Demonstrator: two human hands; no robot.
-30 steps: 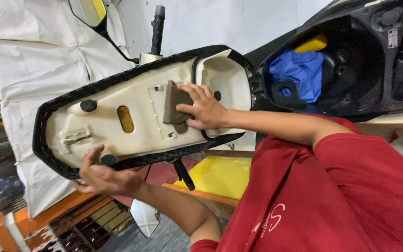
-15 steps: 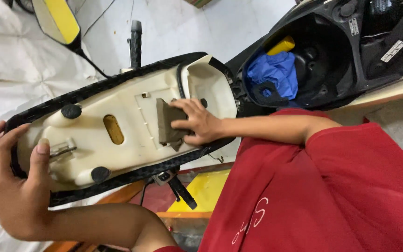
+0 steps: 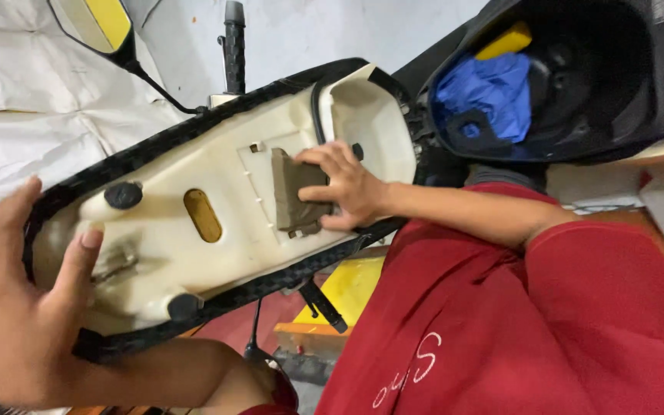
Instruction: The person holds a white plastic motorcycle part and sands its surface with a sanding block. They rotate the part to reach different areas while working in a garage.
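**Upturned scooter seat held at both ends**

Across the middle of the view, the seat (image 3: 217, 207) is lying underside up, its cream plastic base facing the camera and its black cover wrapping the rim. The left hand (image 3: 21, 307) is gripping the near end, thumb pressing on the base and fingers curling around the edge. The right hand (image 3: 343, 188) is resting on a brown pad (image 3: 295, 194) set in a recess of the base, fingers bent and pressing on it; whether they are pinching the pad or only holding it down cannot be told. Two black bumpers (image 3: 123, 195) and a yellow slot (image 3: 203, 215) are showing on the base. Beyond the seat, the open storage bin (image 3: 593, 84) is holding a blue cloth (image 3: 493, 92).

Judged from its form, the seat is bulky yet fairly light, with a stiff shell and a soft, yielding cover; the rim at either end is looking like the safest hold. The pad appears thin and pliable, best taken by an edge.
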